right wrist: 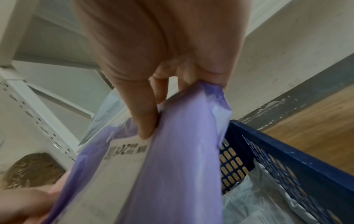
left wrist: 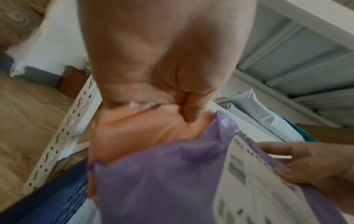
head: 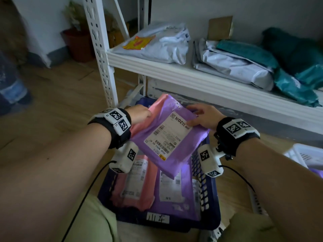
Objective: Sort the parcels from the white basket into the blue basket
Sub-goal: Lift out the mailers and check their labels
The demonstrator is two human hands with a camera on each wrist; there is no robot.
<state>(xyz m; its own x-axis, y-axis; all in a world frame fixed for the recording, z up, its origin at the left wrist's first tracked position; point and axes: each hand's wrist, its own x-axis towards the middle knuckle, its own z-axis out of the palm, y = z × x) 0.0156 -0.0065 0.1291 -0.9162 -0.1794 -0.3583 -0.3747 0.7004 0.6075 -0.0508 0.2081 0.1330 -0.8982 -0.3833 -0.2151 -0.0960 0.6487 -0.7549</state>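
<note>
A purple parcel (head: pixel 167 137) with a white label hangs over the blue basket (head: pixel 211 206). My right hand (head: pixel 202 117) pinches its far right edge, thumb on the label. Under it lies a pink parcel (head: pixel 139 126), and my left hand (head: pixel 139 113) grips that one's far left edge. In the left wrist view my thumb presses on the pink parcel (left wrist: pixel 145 136) beside the purple parcel (left wrist: pixel 162 181). The right wrist view shows my fingers (right wrist: pixel 145 115) clamped on the purple parcel (right wrist: pixel 172 166) above the blue basket (right wrist: pixel 287 159). A corner of the white basket (head: pixel 304 154) shows at the right edge.
The blue basket holds another pink parcel (head: pixel 136 182) and another purple parcel (head: pixel 174 194). A white metal shelf (head: pixel 192 72) just beyond carries grey and teal parcels (head: pixel 244 62). Its upright post (head: pixel 101 55) stands left of my left hand. Wooden floor lies to the left.
</note>
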